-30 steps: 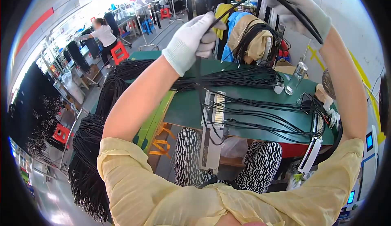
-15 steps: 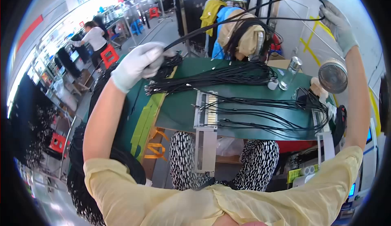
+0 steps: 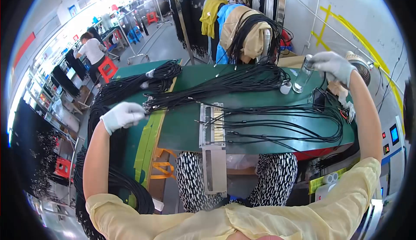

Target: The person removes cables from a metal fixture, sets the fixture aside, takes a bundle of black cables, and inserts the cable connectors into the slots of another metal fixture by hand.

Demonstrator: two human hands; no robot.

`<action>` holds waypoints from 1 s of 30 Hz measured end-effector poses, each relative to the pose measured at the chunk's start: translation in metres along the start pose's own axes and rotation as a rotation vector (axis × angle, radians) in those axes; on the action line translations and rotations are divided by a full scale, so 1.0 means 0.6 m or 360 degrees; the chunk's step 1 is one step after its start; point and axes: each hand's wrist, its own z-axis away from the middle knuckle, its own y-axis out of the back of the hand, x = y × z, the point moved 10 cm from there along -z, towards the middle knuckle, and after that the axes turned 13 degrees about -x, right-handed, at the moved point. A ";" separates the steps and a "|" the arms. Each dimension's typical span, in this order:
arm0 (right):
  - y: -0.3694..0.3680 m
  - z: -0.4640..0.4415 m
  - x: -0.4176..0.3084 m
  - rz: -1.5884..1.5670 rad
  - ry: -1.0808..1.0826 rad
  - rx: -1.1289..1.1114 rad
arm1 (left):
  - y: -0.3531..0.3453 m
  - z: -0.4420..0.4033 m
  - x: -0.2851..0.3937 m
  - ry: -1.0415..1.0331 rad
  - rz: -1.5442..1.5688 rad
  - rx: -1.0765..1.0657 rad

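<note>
My left hand (image 3: pixel 123 116), in a white glove, hovers at the left beside the metal-tipped ends of a long bundle of black cords (image 3: pixel 225 84). Its fingers are loosely bent, with no cord visible in them. At the right, my gloved right hand (image 3: pixel 333 67) is over the table's far corner, fingers stretched leftward and slightly blurred. They overlap the top of a clear glass bottle (image 3: pixel 302 80); whether they touch it I cannot tell. In front of me, several black cords (image 3: pixel 277 125) run rightward from a metal fixture (image 3: pixel 212 127) with a pale slotted strip.
A green table (image 3: pixel 182 132) carries another cord bundle (image 3: pixel 160 75) at left. A white cap (image 3: pixel 285 88) stands by the bottle, with a small fan (image 3: pixel 359 67) behind my right hand. Clothes and cords drape a chair (image 3: pixel 247 32) beyond. Another person (image 3: pixel 93 51) works far left.
The black cord stretched between my raised hands is no longer in them. Both hands have come down, the left outward beside the bundle's ends, the right toward the bottle. The view has shifted slightly.
</note>
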 end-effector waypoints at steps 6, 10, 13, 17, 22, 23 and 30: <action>0.214 -0.169 0.103 -0.0610 0.0476 0.0376 | 0.083 -0.111 0.141 -0.0696 -0.0568 0.0199; 0.353 -0.156 0.074 -0.0997 0.0731 0.1314 | 0.291 -0.291 0.295 -0.0978 0.0446 0.0974; 0.319 -0.170 0.037 -0.0033 0.0433 0.1417 | 0.266 -0.464 0.427 -0.1037 0.0282 0.1079; 0.038 -0.155 0.046 0.0052 0.0605 0.0568 | 0.218 -0.708 0.435 -0.0645 -0.0844 0.1248; -0.181 -0.123 0.106 -0.0019 0.0578 -0.0243 | 0.179 -0.835 0.367 -0.0490 -0.0780 0.1131; -0.196 -0.119 0.112 0.0110 0.0601 -0.0316 | 0.182 -0.850 0.360 -0.0547 -0.0851 0.1150; -0.249 -0.126 0.176 -0.0062 0.0547 -0.0329 | 0.195 -0.813 0.341 -0.0834 -0.0528 0.1493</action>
